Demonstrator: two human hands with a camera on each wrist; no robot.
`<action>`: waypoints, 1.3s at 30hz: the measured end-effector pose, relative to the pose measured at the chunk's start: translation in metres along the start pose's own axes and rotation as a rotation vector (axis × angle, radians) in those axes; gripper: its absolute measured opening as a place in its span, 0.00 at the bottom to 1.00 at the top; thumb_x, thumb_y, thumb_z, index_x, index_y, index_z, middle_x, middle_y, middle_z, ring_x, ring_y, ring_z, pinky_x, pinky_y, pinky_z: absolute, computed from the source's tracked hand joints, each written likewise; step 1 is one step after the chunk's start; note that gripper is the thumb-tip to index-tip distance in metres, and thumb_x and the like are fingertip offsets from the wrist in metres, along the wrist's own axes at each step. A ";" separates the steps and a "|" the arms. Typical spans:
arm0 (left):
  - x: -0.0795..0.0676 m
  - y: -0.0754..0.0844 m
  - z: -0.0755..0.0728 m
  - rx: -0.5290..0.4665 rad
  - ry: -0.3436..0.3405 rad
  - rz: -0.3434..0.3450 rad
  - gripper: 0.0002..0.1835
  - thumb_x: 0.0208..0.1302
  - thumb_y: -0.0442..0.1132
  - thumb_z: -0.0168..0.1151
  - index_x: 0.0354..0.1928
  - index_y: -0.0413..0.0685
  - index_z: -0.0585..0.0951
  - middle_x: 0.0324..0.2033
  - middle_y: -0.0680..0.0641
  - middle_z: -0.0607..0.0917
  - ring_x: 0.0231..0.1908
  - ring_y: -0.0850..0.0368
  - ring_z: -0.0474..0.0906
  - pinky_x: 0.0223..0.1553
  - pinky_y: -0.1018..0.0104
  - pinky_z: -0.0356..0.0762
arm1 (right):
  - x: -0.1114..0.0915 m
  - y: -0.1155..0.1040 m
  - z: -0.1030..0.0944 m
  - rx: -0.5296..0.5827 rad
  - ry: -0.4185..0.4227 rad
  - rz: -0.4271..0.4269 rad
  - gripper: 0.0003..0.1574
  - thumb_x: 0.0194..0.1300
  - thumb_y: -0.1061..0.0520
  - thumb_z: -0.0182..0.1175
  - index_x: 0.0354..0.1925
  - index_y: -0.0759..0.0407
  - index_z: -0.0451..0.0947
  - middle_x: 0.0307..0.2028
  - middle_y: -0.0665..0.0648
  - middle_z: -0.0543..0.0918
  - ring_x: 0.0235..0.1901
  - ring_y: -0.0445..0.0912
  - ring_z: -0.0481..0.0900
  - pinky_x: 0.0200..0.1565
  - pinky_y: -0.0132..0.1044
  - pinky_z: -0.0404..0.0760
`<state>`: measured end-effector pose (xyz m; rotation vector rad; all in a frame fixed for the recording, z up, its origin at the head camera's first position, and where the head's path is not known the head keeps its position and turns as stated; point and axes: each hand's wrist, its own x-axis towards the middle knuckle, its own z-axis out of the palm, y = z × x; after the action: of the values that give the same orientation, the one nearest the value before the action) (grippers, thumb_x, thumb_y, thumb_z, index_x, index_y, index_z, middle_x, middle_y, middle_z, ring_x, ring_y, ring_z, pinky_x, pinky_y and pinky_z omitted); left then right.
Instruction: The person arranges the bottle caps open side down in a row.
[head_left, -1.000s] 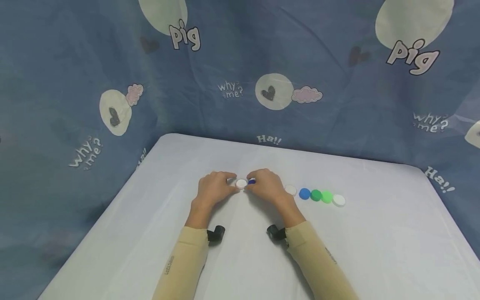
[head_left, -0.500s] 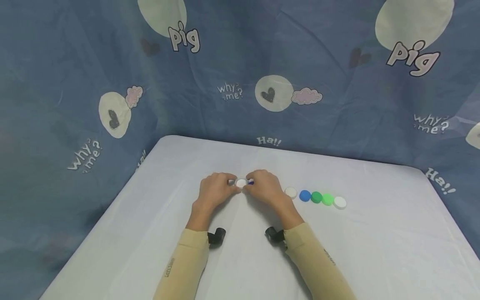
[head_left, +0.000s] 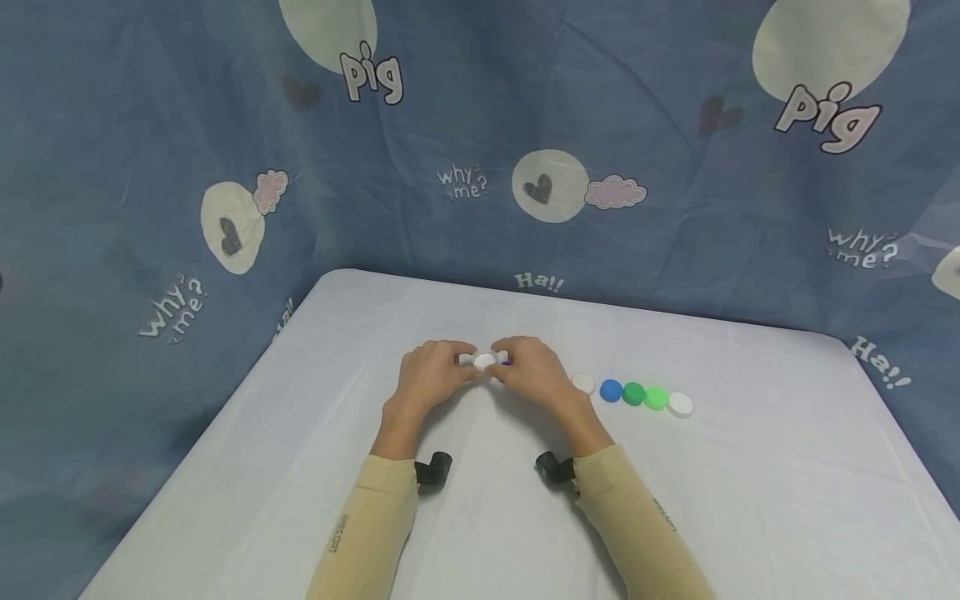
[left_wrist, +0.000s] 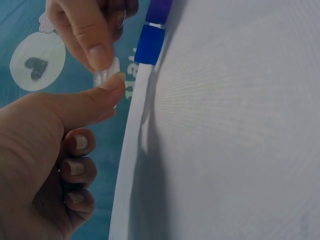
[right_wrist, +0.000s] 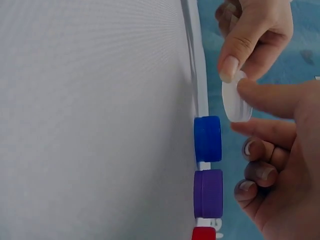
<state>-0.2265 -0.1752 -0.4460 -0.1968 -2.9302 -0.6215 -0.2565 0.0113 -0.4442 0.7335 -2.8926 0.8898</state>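
A white bottle cap [head_left: 484, 361] is pinched between the fingertips of both hands, close over the table. My left hand [head_left: 431, 375] holds its left side and my right hand [head_left: 532, 371] its right side. The right wrist view shows the white cap [right_wrist: 235, 100] tilted on edge, thumbs against it. Beyond it on the table stand a blue cap [right_wrist: 208, 139], a purple cap [right_wrist: 209, 194] and part of a red cap [right_wrist: 204, 233]. In the left wrist view, fingers cover much of the white cap [left_wrist: 101, 77], whose ridged side shows near the blue cap [left_wrist: 150, 45].
Right of my right wrist, a row of caps lies on the white table [head_left: 750, 500]: white [head_left: 582, 383], a blue cap [head_left: 611, 391], a dark green cap [head_left: 633, 393], a light green cap [head_left: 656, 397] and another white cap [head_left: 680, 405]. A blue printed curtain [head_left: 420, 233] hangs behind.
Both hands have shifted slightly up in the head view with the white cap between them. The row of caps at the right stays as it was.
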 end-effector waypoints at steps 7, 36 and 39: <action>0.001 0.002 -0.001 0.088 0.081 0.066 0.17 0.58 0.56 0.71 0.49 0.63 0.88 0.18 0.57 0.81 0.17 0.62 0.68 0.17 0.67 0.63 | -0.001 0.005 -0.004 0.115 -0.031 0.052 0.20 0.64 0.41 0.64 0.45 0.53 0.86 0.33 0.51 0.87 0.28 0.44 0.77 0.33 0.37 0.77; 0.001 -0.003 0.000 -0.027 0.039 0.027 0.14 0.62 0.57 0.66 0.45 0.62 0.89 0.19 0.56 0.79 0.21 0.60 0.68 0.22 0.64 0.63 | 0.000 0.008 -0.009 0.081 0.089 -0.059 0.10 0.64 0.52 0.66 0.40 0.55 0.89 0.27 0.51 0.81 0.26 0.44 0.72 0.30 0.36 0.71; 0.001 -0.002 -0.002 -0.029 0.044 0.028 0.14 0.60 0.57 0.69 0.43 0.62 0.89 0.20 0.57 0.81 0.21 0.60 0.70 0.23 0.65 0.65 | -0.001 0.009 -0.009 0.132 0.076 -0.026 0.10 0.63 0.52 0.66 0.39 0.56 0.89 0.29 0.52 0.84 0.28 0.44 0.74 0.32 0.35 0.73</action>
<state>-0.2277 -0.1779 -0.4451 -0.2236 -2.8722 -0.6558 -0.2609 0.0227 -0.4411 0.7267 -2.7735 1.0898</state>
